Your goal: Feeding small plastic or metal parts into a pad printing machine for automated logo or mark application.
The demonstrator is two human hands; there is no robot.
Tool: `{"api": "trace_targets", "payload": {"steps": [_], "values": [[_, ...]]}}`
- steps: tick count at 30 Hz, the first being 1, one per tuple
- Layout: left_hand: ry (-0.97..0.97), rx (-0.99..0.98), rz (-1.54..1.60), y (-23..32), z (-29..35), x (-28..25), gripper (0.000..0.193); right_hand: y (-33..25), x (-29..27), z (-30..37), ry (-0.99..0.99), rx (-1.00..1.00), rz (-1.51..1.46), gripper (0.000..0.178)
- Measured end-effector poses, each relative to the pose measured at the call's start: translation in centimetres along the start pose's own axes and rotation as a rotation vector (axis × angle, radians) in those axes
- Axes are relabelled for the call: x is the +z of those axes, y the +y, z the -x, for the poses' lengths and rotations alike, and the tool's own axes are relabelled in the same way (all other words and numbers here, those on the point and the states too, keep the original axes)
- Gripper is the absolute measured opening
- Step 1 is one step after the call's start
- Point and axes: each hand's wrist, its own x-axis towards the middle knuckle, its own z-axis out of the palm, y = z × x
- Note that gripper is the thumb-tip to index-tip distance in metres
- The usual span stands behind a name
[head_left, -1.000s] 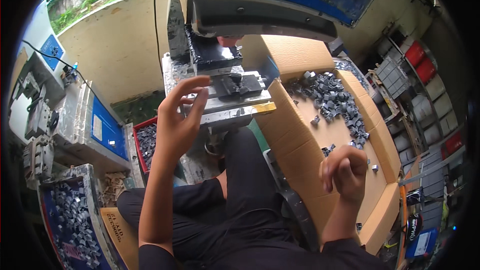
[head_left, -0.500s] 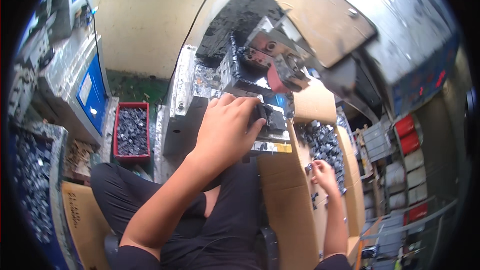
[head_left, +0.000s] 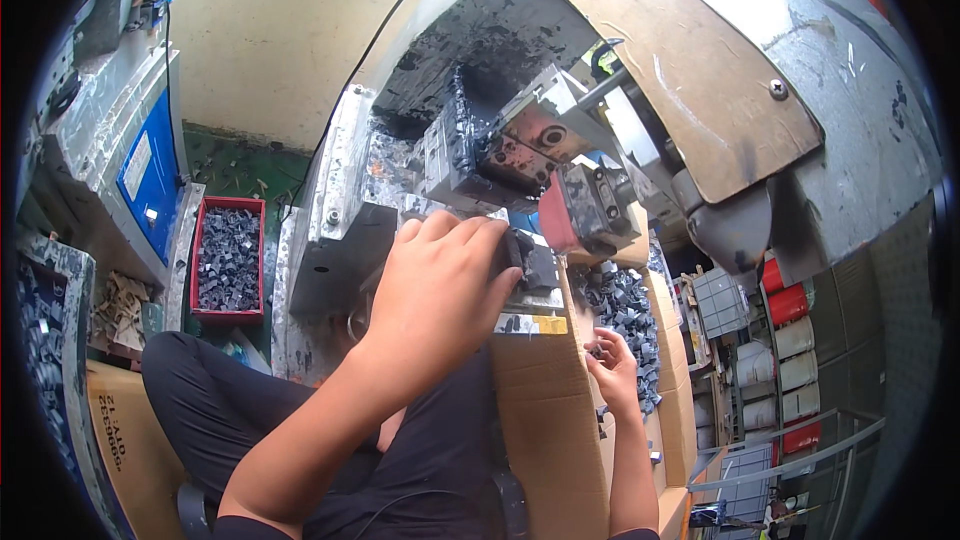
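Note:
My left hand (head_left: 435, 290) reaches up to the machine's front, thumb and fingers closed around the edge of a black block (head_left: 540, 265) on the fixture. Part of the block is hidden behind the fingers. Just above and to the right of it hangs a reddish pad (head_left: 561, 215) on a metal head. My right hand (head_left: 614, 372) is over the open cardboard box (head_left: 545, 410), its fingertips pinched around a small dark piece (head_left: 596, 349), mostly covered. Many small dark pieces (head_left: 625, 290) lie in the box beyond this hand.
A red bin (head_left: 228, 315) of dark pieces stands on the floor to the left. Farther left is a blue-lined tray (head_left: 45, 340) with more pieces. The machine's tan cover (head_left: 690, 70) overhangs at upper right. Stacked containers (head_left: 785, 365) line the right side.
The whole view has shifted, with the machine's cover larger in it. My left hand stays at the block. My right hand's fingers have moved slightly, still at the box.

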Motion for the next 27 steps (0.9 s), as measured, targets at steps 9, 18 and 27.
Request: {"api": "trace_targets", "payload": {"steps": [9, 18, 27], "values": [[-0.039, -0.026, 0.006, 0.2, 0.0, -0.3, 0.038, -1.2, 1.1, -0.2, 0.135, -0.087, -0.312, 0.018], [-0.082, -0.037, 0.009, -0.1, 0.0, -0.4, 0.035, -8.0, 3.5, 0.7, 0.101, -0.146, -0.489, 0.038], [-0.088, -0.036, 0.005, 0.0, -0.3, -0.5, 0.035, -13.2, 6.4, 0.8, 0.029, -0.545, -0.207, 0.020]]}}
